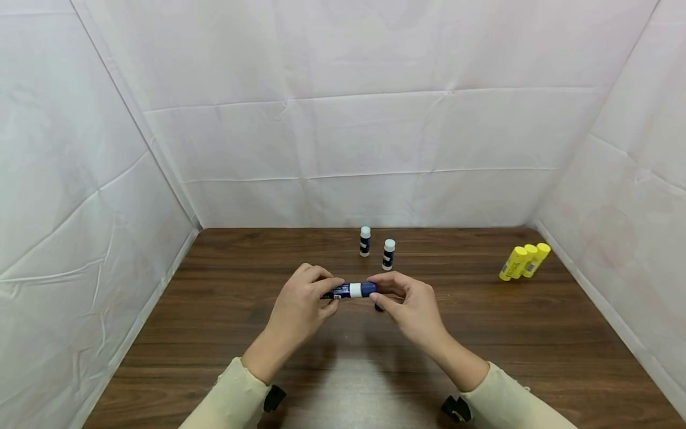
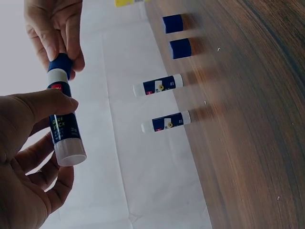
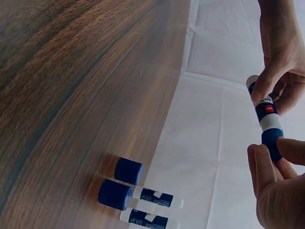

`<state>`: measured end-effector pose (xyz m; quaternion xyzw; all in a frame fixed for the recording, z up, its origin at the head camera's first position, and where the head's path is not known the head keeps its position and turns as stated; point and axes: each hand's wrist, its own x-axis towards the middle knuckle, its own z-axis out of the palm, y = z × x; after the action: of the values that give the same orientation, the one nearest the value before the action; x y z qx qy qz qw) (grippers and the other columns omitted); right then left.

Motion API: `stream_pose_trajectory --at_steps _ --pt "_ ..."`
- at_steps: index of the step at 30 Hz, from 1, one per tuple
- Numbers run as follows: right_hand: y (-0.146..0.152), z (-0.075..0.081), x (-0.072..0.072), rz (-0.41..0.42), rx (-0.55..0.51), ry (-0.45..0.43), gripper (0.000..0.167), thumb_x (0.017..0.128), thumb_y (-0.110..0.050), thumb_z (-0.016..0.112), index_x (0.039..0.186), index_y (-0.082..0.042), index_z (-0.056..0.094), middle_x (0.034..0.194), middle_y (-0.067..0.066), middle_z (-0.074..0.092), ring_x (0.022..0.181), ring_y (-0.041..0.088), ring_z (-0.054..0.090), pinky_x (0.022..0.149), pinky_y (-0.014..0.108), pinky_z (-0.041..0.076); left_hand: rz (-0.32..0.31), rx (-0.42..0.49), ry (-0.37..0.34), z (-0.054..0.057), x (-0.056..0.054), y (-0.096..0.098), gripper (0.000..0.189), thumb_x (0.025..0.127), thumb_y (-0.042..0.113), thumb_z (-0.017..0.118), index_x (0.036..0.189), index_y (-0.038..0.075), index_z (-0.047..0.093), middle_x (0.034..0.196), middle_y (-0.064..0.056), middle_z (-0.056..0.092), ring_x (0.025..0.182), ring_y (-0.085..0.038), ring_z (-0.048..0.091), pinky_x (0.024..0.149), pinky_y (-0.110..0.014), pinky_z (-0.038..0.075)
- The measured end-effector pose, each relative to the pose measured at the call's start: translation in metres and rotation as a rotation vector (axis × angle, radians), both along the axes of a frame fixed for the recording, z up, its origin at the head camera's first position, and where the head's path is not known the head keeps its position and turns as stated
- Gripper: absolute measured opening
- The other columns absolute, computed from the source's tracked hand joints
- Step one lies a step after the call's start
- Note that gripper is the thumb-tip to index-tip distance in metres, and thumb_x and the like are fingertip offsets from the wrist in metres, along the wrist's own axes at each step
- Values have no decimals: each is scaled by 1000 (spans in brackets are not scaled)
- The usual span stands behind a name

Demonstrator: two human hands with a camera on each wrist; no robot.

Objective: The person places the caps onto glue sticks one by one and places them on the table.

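Between both hands a glue stick (image 1: 355, 290) is held level above the table. Its body is dark blue with a white band, and a blue cap (image 3: 272, 142) sits at one end. My left hand (image 1: 302, 304) grips the body between thumb and fingers. With thumb and fingertips, my right hand (image 1: 412, 307) pinches the cap, which touches the white band. The translucent base (image 2: 71, 152) shows in the left wrist view.
Two uncapped glue sticks, one (image 1: 365, 241) farther back and one (image 1: 388, 255) nearer, stand upright behind my hands. Two loose blue caps (image 2: 172, 24) (image 3: 115, 194) stand on the table. Several yellow tubes (image 1: 525, 261) are grouped at the right. White sheeting (image 1: 343, 137) encloses the table's back and sides.
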<state>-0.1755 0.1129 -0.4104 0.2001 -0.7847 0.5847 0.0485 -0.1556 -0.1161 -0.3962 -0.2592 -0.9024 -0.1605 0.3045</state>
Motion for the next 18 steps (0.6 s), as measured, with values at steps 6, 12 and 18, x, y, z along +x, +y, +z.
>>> stream_pose_trajectory --at_steps 6,12,18 --pt "-2 1 1 2 -4 -5 25 89 -5 77 114 -9 74 109 6 75 99 19 73 80 26 60 -37 4 23 2 -1 1 33 73 5 90 103 13 80 98 -1 69 87 -18 58 73 -28 53" --pt "-3 0 2 26 -60 -53 25 89 -2 77 113 -6 74 109 11 75 97 25 74 76 30 62 -49 -17 46 2 -3 2 32 72 5 91 101 12 81 96 -1 68 87 -19 58 75 -29 53" --pt "-4 -1 2 24 -68 -49 24 90 -5 77 113 -7 74 109 11 75 99 23 73 77 28 61 -41 -58 68 2 -4 3 31 73 8 91 102 13 81 98 0 68 88 -18 58 78 -30 53"
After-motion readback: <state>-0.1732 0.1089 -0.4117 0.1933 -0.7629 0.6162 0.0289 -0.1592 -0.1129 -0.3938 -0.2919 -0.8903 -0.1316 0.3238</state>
